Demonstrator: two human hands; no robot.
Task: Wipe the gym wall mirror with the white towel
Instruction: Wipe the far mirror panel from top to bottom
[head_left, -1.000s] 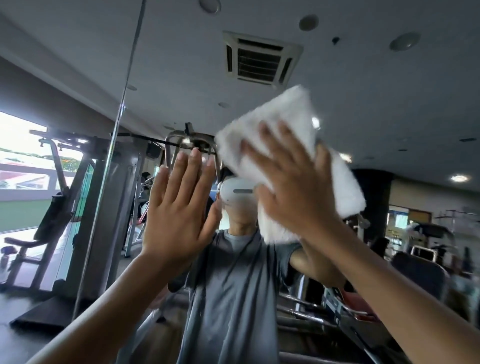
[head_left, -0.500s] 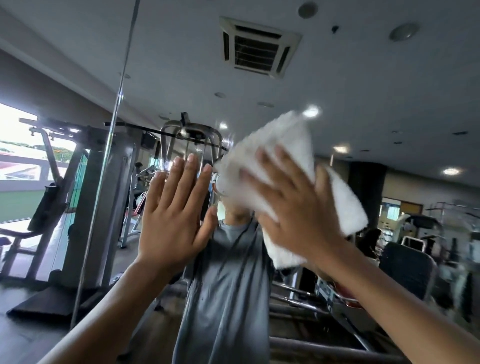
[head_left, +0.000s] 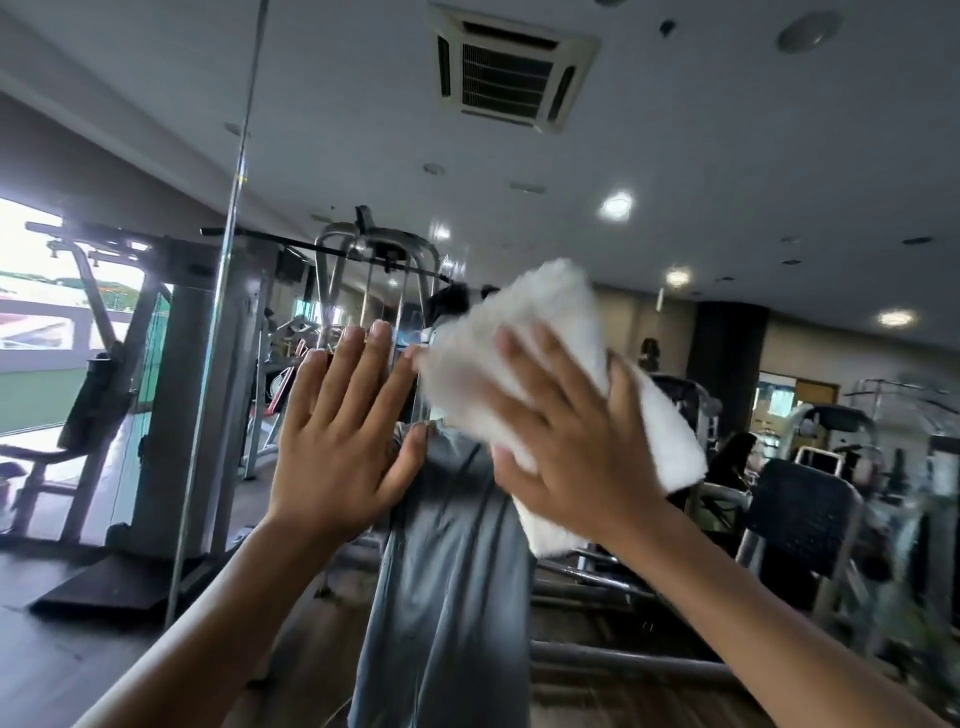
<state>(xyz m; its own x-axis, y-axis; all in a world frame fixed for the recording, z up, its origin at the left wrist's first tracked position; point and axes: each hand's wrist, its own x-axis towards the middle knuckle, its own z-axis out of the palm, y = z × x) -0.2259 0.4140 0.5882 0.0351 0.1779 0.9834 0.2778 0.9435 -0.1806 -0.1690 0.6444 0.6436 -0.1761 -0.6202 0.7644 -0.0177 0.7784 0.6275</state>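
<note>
White towel (head_left: 545, 312) at frame centre, pressed flat to the wall mirror (head_left: 727, 171) beneath the right hand (head_left: 576, 457), its fingers (head_left: 527, 364) spread straight over it, towel edges showing above and right, left hand (head_left: 337, 447) flat-fingered on the glass just left

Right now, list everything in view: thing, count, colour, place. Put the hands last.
wall mirror: one, reflective, filling the view
mirror seam: one, silver, vertical, left of centre
white towel: one, white, against the glass, centre right
air vent: one, white, reflected ceiling, top
ceiling lights: several, white, reflected upper right
weight machine: one, grey, reflected left
padded seat: one, black, reflected lower right
grey shirt: one, grey, reflected centre
left hand: one, flat on the mirror
right hand: one, spread, pressing the white towel
</note>
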